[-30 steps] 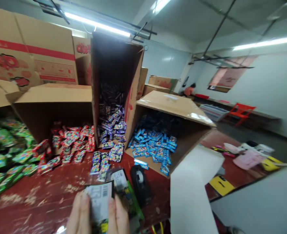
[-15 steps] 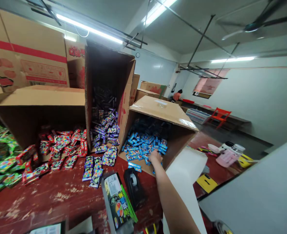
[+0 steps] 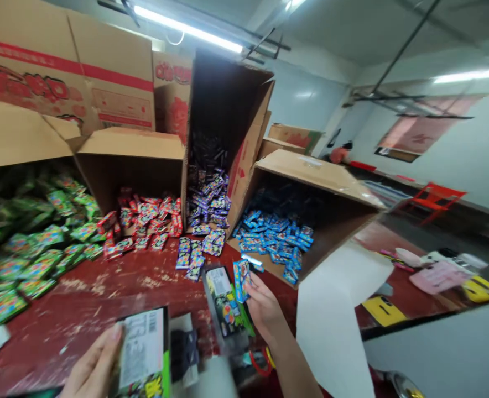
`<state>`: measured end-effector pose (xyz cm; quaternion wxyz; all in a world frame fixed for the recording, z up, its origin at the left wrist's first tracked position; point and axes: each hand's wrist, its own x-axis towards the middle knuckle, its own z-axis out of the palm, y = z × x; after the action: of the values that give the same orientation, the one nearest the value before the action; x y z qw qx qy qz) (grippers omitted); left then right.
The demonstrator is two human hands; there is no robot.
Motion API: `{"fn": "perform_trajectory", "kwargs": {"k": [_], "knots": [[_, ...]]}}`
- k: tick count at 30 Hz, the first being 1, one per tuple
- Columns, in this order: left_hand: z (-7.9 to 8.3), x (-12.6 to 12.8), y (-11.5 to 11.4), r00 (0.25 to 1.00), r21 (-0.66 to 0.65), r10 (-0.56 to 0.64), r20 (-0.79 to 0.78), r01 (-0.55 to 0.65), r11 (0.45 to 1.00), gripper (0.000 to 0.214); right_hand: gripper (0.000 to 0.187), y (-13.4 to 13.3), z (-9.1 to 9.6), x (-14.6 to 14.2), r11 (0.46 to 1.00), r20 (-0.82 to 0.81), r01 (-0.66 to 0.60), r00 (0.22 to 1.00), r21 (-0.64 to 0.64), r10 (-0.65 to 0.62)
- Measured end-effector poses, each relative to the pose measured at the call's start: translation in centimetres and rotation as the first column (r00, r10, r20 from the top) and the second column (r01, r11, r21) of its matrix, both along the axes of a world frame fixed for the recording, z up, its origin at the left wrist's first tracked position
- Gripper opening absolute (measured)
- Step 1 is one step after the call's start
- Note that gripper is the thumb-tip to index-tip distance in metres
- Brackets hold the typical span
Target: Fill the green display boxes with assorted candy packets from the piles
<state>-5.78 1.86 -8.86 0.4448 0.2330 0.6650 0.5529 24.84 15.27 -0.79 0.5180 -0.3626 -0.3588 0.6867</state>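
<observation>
My right hand [image 3: 263, 307] pinches a small blue candy packet [image 3: 240, 279], held up in front of the tilted carton of blue packets [image 3: 275, 237]. Low in the view, my left hand [image 3: 95, 365] grips a black and green box [image 3: 141, 348] with a white printed label, its thumb along the left edge. A similar black and green box [image 3: 227, 304] lies on the red table [image 3: 145, 287] between the hands, partly behind the right one. Several purple packets [image 3: 190, 257] rest just beyond that box.
Open cartons along the back spill green packets [image 3: 41, 260], red packets [image 3: 153, 215] and purple ones. A white sheet [image 3: 331, 309] hangs at the right. Beyond it are a yellow card [image 3: 383, 311] and a pink bottle [image 3: 437, 276]. Far back, a person [image 3: 341, 153] sits near a red chair [image 3: 433, 199].
My right hand has drawn back from the blue carton with a packet in its fingers. My left hand has come into view holding a labelled box. The view has turned left.
</observation>
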Motion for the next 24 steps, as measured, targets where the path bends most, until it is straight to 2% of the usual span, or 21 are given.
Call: {"fn": "perform_trajectory", "kwargs": {"k": [2, 4, 7, 9, 11, 13, 16, 20, 22, 24], "knots": [[0.8, 1.1, -0.9, 0.978, 0.008, -0.073, 0.198, 0.073, 0.997, 0.038, 0.047, -1.3, 0.5, -2.1, 0.994, -0.029, -0.093, 0.995, -0.050, 0.092], [1.9, 2.8, -1.6, 0.909, 0.070, -0.164, 0.384, 0.149, 0.986, 0.036, 0.057, -2.2, 1.2, -4.0, 0.989, -0.038, -0.143, 0.989, -0.038, 0.142], [3.4, 5.0, -2.1, 0.845, 0.151, -0.209, 0.493, 0.153, 0.977, 0.028, 0.071, -2.9, 2.3, -6.8, 0.976, -0.011, -0.200, 0.979, 0.090, 0.202], [4.3, 5.9, -2.2, 0.822, 0.167, -0.208, 0.531, 0.139, 0.976, 0.023, 0.071, -2.7, 2.7, -8.2, 0.944, 0.049, -0.261, 0.965, 0.204, 0.256], [5.2, 6.5, -2.2, 0.800, 0.173, -0.207, 0.563, 0.131, 0.976, 0.023, 0.062, -2.0, 3.0, -9.1, 0.883, 0.163, -0.367, 0.929, 0.292, 0.333], [6.1, 6.7, -2.2, 0.795, 0.178, -0.187, 0.577, 0.102, 0.979, 0.025, 0.047, -1.1, 3.2, -9.5, 0.805, 0.304, -0.494, 0.862, 0.328, 0.405], [7.2, 6.9, -2.2, 0.804, 0.165, -0.132, 0.579, 0.042, 0.985, 0.026, 0.028, 0.2, 3.8, -9.4, 0.702, 0.477, -0.641, 0.743, 0.309, 0.469], [7.5, 7.2, -2.1, 0.790, 0.142, -0.124, 0.600, 0.047, 0.989, 0.027, 0.016, 0.8, 5.1, -9.6, 0.587, 0.632, -0.766, 0.596, 0.261, 0.496], [7.3, 7.2, -1.9, 0.788, 0.138, -0.125, 0.603, 0.051, 0.989, 0.028, 0.013, 0.6, 5.6, -10.0, 0.560, 0.696, -0.792, 0.545, 0.244, 0.468], [7.2, 7.2, -1.8, 0.794, 0.133, -0.119, 0.597, 0.048, 0.990, 0.029, 0.013, 0.4, 5.6, -10.6, 0.596, 0.702, -0.765, 0.564, 0.245, 0.435]]}}
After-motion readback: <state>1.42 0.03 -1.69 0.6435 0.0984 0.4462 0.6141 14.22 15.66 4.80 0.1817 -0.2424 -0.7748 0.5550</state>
